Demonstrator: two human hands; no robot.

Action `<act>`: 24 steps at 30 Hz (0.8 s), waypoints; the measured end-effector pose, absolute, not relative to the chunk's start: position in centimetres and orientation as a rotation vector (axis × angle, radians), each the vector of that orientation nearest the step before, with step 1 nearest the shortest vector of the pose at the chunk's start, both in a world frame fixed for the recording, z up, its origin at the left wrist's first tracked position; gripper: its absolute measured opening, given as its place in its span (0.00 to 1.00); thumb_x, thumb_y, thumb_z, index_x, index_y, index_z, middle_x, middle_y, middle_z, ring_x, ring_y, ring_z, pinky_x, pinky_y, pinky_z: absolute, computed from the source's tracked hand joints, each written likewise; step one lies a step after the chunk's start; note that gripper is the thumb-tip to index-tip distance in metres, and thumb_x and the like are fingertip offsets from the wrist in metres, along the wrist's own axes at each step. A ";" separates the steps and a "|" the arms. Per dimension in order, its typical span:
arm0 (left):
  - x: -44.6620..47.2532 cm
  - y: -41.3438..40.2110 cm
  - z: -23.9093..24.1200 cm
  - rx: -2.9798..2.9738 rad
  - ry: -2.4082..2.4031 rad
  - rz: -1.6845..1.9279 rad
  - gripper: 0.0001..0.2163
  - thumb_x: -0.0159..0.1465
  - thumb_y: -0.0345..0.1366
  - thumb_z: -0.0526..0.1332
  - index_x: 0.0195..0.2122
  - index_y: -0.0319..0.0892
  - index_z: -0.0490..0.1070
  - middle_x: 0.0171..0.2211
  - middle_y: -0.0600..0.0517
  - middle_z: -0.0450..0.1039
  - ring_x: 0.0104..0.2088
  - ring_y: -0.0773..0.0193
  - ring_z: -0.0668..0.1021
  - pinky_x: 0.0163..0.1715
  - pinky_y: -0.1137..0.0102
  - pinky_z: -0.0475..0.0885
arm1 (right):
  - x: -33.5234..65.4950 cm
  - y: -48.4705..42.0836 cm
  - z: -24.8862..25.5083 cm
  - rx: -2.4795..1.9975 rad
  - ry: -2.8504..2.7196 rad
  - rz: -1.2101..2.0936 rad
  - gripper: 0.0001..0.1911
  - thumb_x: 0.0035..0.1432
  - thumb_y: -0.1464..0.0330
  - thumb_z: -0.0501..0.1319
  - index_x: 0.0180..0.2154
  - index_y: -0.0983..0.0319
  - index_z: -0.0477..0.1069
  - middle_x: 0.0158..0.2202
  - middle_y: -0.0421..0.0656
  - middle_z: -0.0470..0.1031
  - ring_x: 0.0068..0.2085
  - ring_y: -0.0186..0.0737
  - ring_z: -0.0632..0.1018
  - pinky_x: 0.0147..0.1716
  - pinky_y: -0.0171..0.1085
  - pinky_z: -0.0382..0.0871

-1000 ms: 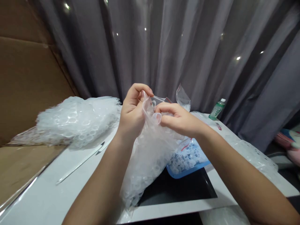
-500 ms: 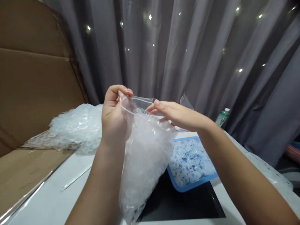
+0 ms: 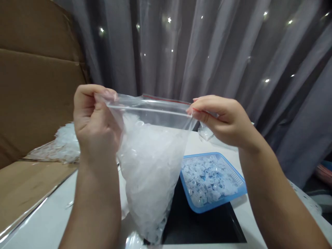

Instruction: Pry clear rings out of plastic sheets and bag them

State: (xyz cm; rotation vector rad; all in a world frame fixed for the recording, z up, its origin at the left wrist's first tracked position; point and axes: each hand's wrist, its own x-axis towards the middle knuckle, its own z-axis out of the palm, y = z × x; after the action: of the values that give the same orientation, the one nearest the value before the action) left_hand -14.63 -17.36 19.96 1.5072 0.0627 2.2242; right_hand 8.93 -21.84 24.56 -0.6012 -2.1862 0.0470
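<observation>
The zip bag point(image 3: 153, 155), packed with small white rings, is held up over the counter point(image 3: 52, 221), its mouth stretched taut. One top corner is pinched tight in the left hand point(image 3: 95, 121) grip, the other in the right hand point(image 3: 225, 119) grip. A blue tray point(image 3: 215, 206) of similar pieces is seen just beside it, to the right.

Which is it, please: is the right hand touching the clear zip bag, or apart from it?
Touching. The head view shows the right hand pinching the top edge of the clear zip bag between its fingers.
</observation>
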 end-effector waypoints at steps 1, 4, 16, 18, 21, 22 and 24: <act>-15.0 -17.6 19.9 1.575 0.097 2.214 0.01 0.59 0.29 0.62 0.31 0.39 0.71 0.29 0.53 0.67 0.29 0.70 0.69 0.29 0.71 0.63 | 8.8 -21.8 24.3 -0.613 -2.179 0.053 0.09 0.61 0.67 0.56 0.34 0.59 0.75 0.37 0.40 0.75 0.47 0.40 0.74 0.52 0.45 0.66; -15.4 -17.7 19.6 1.659 0.199 2.213 0.01 0.58 0.28 0.62 0.32 0.40 0.71 0.30 0.53 0.68 0.30 0.69 0.69 0.30 0.70 0.63 | 9.3 -21.3 23.5 -0.642 -2.168 0.119 0.09 0.60 0.64 0.58 0.34 0.58 0.75 0.41 0.42 0.73 0.49 0.41 0.73 0.50 0.44 0.68; -12.9 -17.9 20.5 1.234 -0.029 1.808 0.15 0.46 0.36 0.73 0.29 0.46 0.66 0.30 0.64 0.68 0.25 0.76 0.65 0.39 0.70 0.75 | 19.3 -20.4 8.3 -2.104 -2.253 0.821 0.51 0.46 0.46 0.63 0.65 0.60 0.47 0.65 0.58 0.49 0.63 0.58 0.57 0.59 0.51 0.54; -12.2 -17.4 20.2 1.213 -0.004 1.785 0.13 0.48 0.34 0.72 0.28 0.45 0.67 0.29 0.62 0.68 0.24 0.75 0.65 0.39 0.68 0.76 | 18.7 -20.5 6.2 -2.216 -2.235 0.898 0.58 0.42 0.41 0.61 0.66 0.56 0.37 0.67 0.58 0.37 0.65 0.62 0.51 0.59 0.54 0.51; -10.6 -16.5 19.5 1.207 0.003 1.736 0.10 0.51 0.29 0.70 0.28 0.45 0.68 0.30 0.61 0.69 0.26 0.74 0.66 0.40 0.66 0.76 | 16.9 -20.6 5.2 -2.262 -2.173 0.903 0.60 0.40 0.36 0.57 0.66 0.53 0.33 0.67 0.58 0.31 0.65 0.68 0.45 0.58 0.59 0.46; -10.0 -16.3 19.2 1.206 0.000 1.710 0.10 0.51 0.28 0.69 0.28 0.45 0.68 0.31 0.60 0.69 0.27 0.74 0.67 0.41 0.66 0.76 | 16.3 -20.6 5.4 -2.257 -2.155 0.906 0.60 0.40 0.35 0.55 0.66 0.52 0.33 0.67 0.59 0.31 0.65 0.70 0.44 0.57 0.60 0.46; -9.1 -16.0 18.7 1.210 -0.002 1.648 0.10 0.52 0.27 0.69 0.28 0.45 0.69 0.31 0.60 0.69 0.29 0.73 0.69 0.41 0.67 0.76 | 15.0 -20.7 5.9 -2.231 -2.131 0.920 0.60 0.40 0.34 0.54 0.66 0.52 0.32 0.67 0.60 0.30 0.64 0.72 0.45 0.56 0.60 0.48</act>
State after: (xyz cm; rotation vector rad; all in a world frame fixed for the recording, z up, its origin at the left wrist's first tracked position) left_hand -9.14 -15.98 18.73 1.2096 -0.0019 1.6479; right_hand 15.03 -20.69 5.91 -2.2306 -2.1311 0.9196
